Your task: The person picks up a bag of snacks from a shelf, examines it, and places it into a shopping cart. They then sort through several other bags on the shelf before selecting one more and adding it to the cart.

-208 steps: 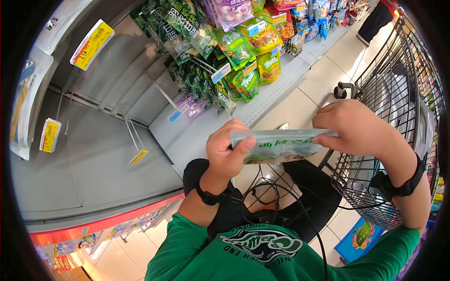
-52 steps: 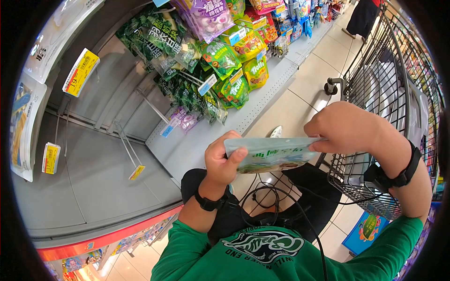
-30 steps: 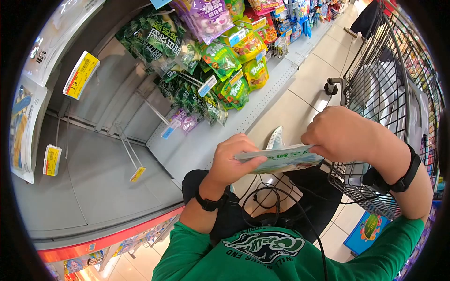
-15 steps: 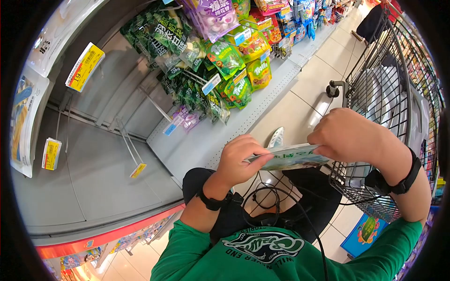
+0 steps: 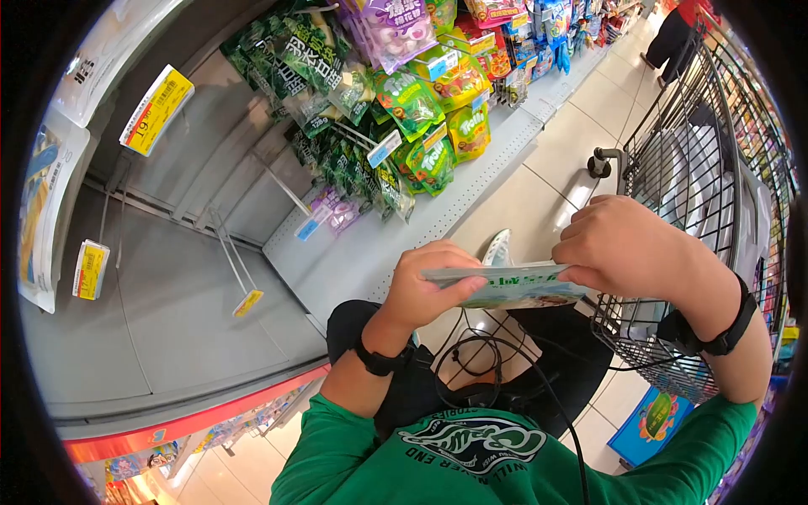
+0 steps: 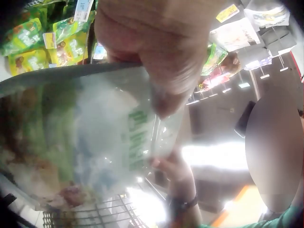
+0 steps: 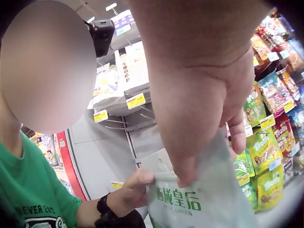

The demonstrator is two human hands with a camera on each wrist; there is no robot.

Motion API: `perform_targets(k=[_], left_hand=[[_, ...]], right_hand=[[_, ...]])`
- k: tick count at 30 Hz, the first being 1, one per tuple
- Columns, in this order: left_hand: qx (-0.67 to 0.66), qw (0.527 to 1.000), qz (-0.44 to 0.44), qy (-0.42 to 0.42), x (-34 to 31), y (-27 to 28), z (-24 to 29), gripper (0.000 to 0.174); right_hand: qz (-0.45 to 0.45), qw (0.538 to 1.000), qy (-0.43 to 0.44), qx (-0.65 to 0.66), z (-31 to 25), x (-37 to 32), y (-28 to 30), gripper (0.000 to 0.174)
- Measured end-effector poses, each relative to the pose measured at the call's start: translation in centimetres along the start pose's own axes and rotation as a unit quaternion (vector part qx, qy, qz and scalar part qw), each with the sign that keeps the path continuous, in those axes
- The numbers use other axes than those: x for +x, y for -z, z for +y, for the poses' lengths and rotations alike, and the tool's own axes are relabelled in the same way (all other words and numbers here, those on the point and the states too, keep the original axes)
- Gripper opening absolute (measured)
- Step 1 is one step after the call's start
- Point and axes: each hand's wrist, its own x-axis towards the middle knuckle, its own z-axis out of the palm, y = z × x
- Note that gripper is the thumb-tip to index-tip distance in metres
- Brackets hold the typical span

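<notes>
A pale food pouch with green lettering (image 5: 526, 288) is held up in front of the body between both hands. The left hand (image 5: 433, 286) pinches its left top corner, thumb on the near face and fingers behind. At the opposite corner the right hand (image 5: 619, 248) grips the top edge between thumb and curled fingers. In the left wrist view the pouch (image 6: 90, 128) shows a blurred picture of food and landscape on its front. Green characters stand out below the thumb on the pouch (image 7: 180, 202) in the right wrist view.
A wire shopping cart (image 5: 715, 185) stands close at the right. Shelves with hanging candy bags (image 5: 408, 101) run along the left and ahead, with price tags on metal hooks (image 5: 236, 261). A black cable (image 5: 497, 345) loops over the lap. Farther off, a person (image 5: 673, 42) stands by the cart.
Both hands keep hold of the pouch. The left hand has moved inward along its edge since the oldest frames, its thumb now lying flatter. The pouch tilts slightly and levels again.
</notes>
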Motion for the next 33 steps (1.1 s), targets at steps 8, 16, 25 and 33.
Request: perform_targets(k=[8, 16, 25, 33], left_hand=[[0.023, 0.996, 0.047, -0.067, -0.4, -0.6, -0.1, 0.008], [0.025, 0.995, 0.047, -0.079, -0.6, -0.8, 0.0, 0.011], [0.035, 0.997, 0.055, -0.052, -0.5, -0.6, -0.3, 0.014], [0.024, 0.994, 0.074, -0.075, -0.3, -0.2, -0.5, 0.012]], right_hand=[[0.004, 1.000, -0.021, 0.020, 0.3, 0.1, 0.3, 0.016], [-0.021, 0.998, -0.044, 0.034, 0.5, 0.0, 0.2, 0.018], [-0.070, 0.989, -0.126, 0.016, 1.6, -0.8, -0.1, 0.017], [-0.028, 0.996, -0.087, 0.011, 1.6, -0.7, -0.1, 0.017]])
